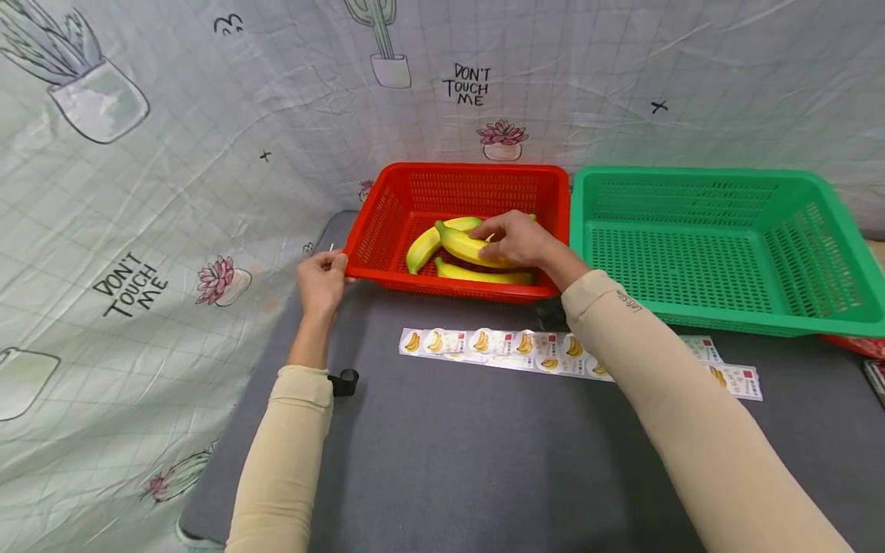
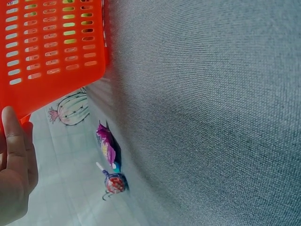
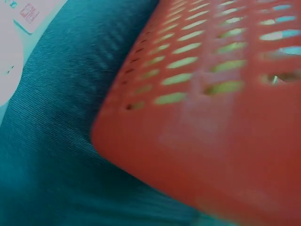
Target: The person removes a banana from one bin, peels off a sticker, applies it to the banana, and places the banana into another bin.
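In the head view a red plastic basket (image 1: 442, 285) holds several yellow bananas. My left hand (image 1: 321, 284) grips its front left corner, thumb on the rim; the left wrist view shows that hand (image 2: 16, 174) at the basket's corner (image 2: 54, 87). Inside, my right hand (image 1: 520, 240) holds a banana (image 1: 458, 243) from above, with the green-tipped end pointing left. One banana (image 1: 423, 250) lies behind it to the left, another (image 1: 477, 273) along the front wall. In the right wrist view the basket's slotted wall (image 3: 207, 150) hides the right hand.
A green basket (image 1: 691, 175) stands right of the red one. Strips of banana stickers (image 1: 484, 347) lie in front of both on the grey table (image 1: 470, 461). The left wrist view shows a lollipop (image 2: 114, 183) and a purple packet (image 2: 106, 143). A printed cloth (image 1: 290, 92) hangs behind and left.
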`<act>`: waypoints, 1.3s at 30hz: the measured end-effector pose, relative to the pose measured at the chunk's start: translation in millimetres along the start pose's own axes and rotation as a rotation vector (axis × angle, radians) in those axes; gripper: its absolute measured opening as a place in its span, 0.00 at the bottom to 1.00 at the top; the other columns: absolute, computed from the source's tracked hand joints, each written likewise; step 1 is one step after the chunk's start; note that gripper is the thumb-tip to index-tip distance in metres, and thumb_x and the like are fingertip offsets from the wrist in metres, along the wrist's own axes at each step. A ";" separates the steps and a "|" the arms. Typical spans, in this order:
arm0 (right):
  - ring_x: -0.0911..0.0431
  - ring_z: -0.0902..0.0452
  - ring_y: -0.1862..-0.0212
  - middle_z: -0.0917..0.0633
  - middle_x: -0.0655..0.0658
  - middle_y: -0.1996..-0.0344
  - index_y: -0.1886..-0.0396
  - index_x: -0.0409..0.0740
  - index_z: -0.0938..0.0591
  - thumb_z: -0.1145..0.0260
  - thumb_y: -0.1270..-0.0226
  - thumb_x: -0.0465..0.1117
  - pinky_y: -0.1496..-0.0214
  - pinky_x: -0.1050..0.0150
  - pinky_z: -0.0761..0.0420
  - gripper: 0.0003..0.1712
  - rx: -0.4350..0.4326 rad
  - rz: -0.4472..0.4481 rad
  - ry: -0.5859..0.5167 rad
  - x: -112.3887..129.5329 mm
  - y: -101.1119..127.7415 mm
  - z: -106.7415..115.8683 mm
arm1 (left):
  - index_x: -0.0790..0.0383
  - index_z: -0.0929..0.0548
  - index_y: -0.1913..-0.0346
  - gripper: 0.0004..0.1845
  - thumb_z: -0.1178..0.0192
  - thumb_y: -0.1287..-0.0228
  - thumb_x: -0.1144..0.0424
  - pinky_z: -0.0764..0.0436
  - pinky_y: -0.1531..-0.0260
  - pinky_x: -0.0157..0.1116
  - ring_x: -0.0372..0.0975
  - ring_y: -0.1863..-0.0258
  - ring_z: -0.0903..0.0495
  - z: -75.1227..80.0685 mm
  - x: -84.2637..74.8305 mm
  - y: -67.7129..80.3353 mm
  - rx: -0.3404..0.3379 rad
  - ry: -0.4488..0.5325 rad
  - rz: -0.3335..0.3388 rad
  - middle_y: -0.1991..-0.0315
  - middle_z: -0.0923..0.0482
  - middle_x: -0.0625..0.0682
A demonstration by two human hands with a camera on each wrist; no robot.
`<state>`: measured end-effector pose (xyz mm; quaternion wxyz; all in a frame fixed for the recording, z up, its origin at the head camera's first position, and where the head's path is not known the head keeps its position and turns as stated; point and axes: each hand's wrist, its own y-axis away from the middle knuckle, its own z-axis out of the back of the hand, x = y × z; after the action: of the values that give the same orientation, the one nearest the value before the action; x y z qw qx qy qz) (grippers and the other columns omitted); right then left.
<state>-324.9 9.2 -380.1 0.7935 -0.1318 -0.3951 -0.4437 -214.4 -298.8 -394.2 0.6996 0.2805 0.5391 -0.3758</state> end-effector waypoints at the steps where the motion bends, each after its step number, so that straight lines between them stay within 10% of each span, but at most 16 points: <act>1: 0.45 0.26 0.40 0.19 0.41 0.36 0.35 0.46 0.18 0.31 0.30 0.39 0.34 0.50 0.24 0.24 -0.018 0.005 0.002 1.0 3.6 4.0 | 0.78 0.18 0.44 0.16 0.44 0.26 0.68 0.18 0.75 0.25 0.29 0.83 0.25 -2.0 0.3 0.3 0.005 0.000 -0.002 0.45 0.18 0.68; 9: 0.49 0.24 0.44 0.16 0.44 0.39 0.37 0.47 0.17 0.30 0.30 0.40 0.39 0.53 0.22 0.23 -0.078 0.135 0.005 23.7 35.5 36.3 | 0.75 0.18 0.42 0.17 0.44 0.26 0.68 0.20 0.76 0.22 0.27 0.84 0.25 -2.0 3.2 1.3 -0.008 0.023 0.031 0.59 0.21 0.57; 18: 0.51 0.23 0.47 0.16 0.46 0.44 0.41 0.48 0.14 0.26 0.35 0.39 0.45 0.56 0.20 0.21 -0.045 0.288 0.003 43.9 105.1 46.6 | 0.73 0.19 0.39 0.18 0.43 0.25 0.66 0.19 0.74 0.23 0.28 0.80 0.25 -2.7 4.8 0.6 0.000 0.066 0.091 0.52 0.21 0.55; 28: 0.56 0.23 0.45 0.15 0.52 0.47 0.45 0.54 0.12 0.23 0.39 0.40 0.50 0.62 0.18 0.21 0.093 0.355 -0.075 14.8 192.7 2.3 | 0.72 0.19 0.39 0.18 0.43 0.25 0.65 0.18 0.73 0.23 0.30 0.77 0.24 -2.7 4.6 3.9 -0.014 0.091 0.121 0.48 0.21 0.55; 39: 0.56 0.21 0.46 0.13 0.51 0.50 0.46 0.50 0.12 0.25 0.36 0.42 0.42 0.63 0.22 0.18 0.090 0.337 -0.066 -48.4 225.7 -50.0 | 0.76 0.20 0.40 0.18 0.44 0.24 0.66 0.20 0.75 0.22 0.30 0.74 0.23 -4.5 2.9 3.2 0.005 0.109 0.104 0.37 0.24 0.59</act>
<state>-131.2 139.1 -416.8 0.8482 -0.1752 -0.4128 -0.2819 -213.8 -294.1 -398.3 0.6872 0.3297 0.5601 -0.3245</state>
